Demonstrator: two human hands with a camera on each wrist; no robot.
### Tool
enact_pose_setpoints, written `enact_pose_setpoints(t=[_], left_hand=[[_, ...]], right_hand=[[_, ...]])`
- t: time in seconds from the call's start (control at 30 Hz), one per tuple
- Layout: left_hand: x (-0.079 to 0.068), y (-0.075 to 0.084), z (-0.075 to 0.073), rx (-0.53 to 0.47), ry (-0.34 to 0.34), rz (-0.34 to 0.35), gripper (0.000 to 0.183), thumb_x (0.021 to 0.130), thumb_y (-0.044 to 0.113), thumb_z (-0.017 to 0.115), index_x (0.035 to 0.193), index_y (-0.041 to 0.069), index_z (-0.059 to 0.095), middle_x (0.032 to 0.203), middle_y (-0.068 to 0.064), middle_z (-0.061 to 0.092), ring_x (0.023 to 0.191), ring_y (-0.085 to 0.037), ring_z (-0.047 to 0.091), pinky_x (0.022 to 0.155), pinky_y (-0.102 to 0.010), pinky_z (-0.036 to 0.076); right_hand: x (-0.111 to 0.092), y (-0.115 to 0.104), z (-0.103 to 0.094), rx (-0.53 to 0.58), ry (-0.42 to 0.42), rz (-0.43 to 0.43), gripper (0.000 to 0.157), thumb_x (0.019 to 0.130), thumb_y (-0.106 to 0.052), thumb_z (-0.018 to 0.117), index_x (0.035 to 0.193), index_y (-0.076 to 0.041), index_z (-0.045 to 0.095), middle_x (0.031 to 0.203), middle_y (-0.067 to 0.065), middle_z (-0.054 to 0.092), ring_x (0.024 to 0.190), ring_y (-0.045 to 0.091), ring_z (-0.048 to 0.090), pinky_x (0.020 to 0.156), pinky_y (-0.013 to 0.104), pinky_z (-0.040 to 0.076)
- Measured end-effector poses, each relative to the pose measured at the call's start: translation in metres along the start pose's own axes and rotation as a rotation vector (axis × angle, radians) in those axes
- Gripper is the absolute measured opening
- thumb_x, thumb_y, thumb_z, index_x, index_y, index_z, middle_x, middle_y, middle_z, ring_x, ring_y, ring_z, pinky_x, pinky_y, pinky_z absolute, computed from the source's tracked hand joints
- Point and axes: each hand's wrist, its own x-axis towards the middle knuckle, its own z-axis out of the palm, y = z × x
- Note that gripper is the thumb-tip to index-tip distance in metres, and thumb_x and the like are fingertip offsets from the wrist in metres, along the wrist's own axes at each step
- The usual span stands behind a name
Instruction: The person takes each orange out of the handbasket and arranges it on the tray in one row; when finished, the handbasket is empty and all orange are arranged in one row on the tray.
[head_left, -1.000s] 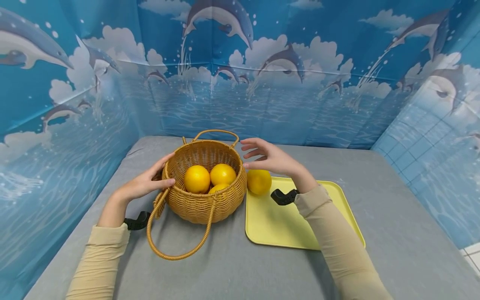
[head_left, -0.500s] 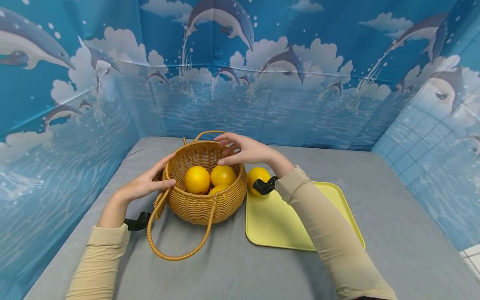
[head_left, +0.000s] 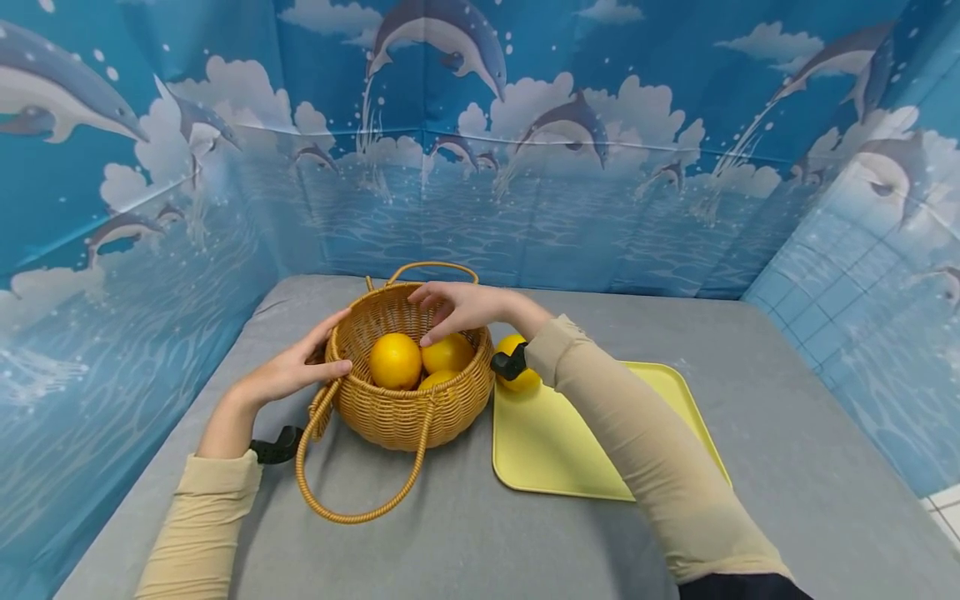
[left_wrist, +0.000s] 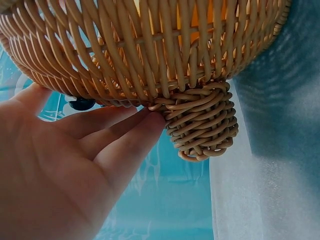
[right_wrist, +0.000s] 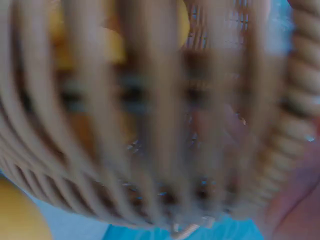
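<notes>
The round wicker basket [head_left: 397, 417] holds 3 visible yellow-orange oranges, the left one [head_left: 395, 361] in full view. My left hand [head_left: 281, 371] rests against the basket's left side with its thumb at the rim. In the left wrist view, its fingers [left_wrist: 125, 150] lie fairly straight on the outer weave, beside a small wicker lug [left_wrist: 202, 122]. My right hand [head_left: 468, 306] reaches over the right rim into the basket. Its fingers are loosely bent above the right orange [head_left: 450, 354], which its thumb partly overlaps; contact cannot be told.
Another orange [head_left: 513, 379] lies on the yellow tray [head_left: 555, 450] right of the basket, partly behind the right wrist. One basket handle [head_left: 360, 517] hangs toward the front on the grey cloth [head_left: 465, 533]; the other handle [head_left: 435, 264] stands at the back. A dolphin-print curtain surrounds the table.
My right hand has moved left from beside the basket, over its rim, and lowered toward the oranges inside. The left hand and the basket have hardly moved.
</notes>
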Motion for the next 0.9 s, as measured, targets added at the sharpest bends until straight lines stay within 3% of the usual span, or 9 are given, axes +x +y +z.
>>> enact_pose_setpoints(t=[0.13, 0.57, 0.9], left_hand=[[0.0, 0.0, 0.001, 0.001, 0.002, 0.001, 0.077, 0.096, 0.022, 0.055, 0.152, 0.025, 0.002, 0.155, -0.017, 0.004, 0.136, -0.041, 0.019, 0.101, -0.057, 0.028], [0.001, 0.0, 0.0, -0.014, 0.004, 0.001, 0.079, 0.095, 0.023, 0.056, 0.152, 0.024, 0.002, 0.154, -0.018, 0.005, 0.137, -0.041, 0.018, 0.102, -0.057, 0.026], [0.002, -0.002, -0.001, -0.013, 0.003, 0.011, 0.078, 0.095, 0.022, 0.056, 0.152, 0.025, 0.002, 0.154, -0.018, 0.006, 0.137, -0.04, 0.018, 0.103, -0.056, 0.024]], right_hand=[[0.007, 0.004, 0.005, -0.019, -0.032, -0.01, 0.072, 0.085, -0.027, 0.071, 0.144, -0.014, 0.033, 0.139, 0.01, 0.039, 0.119, 0.028, 0.047, 0.093, 0.032, 0.042], [0.018, 0.007, 0.017, -0.211, -0.042, -0.017, 0.073, 0.08, -0.028, 0.075, 0.141, -0.016, 0.037, 0.138, 0.006, 0.042, 0.122, 0.019, 0.041, 0.097, 0.033, 0.037], [0.018, 0.006, 0.017, -0.188, -0.047, -0.004, 0.077, 0.078, -0.026, 0.077, 0.142, -0.013, 0.036, 0.139, 0.012, 0.041, 0.124, 0.025, 0.04, 0.098, 0.038, 0.036]])
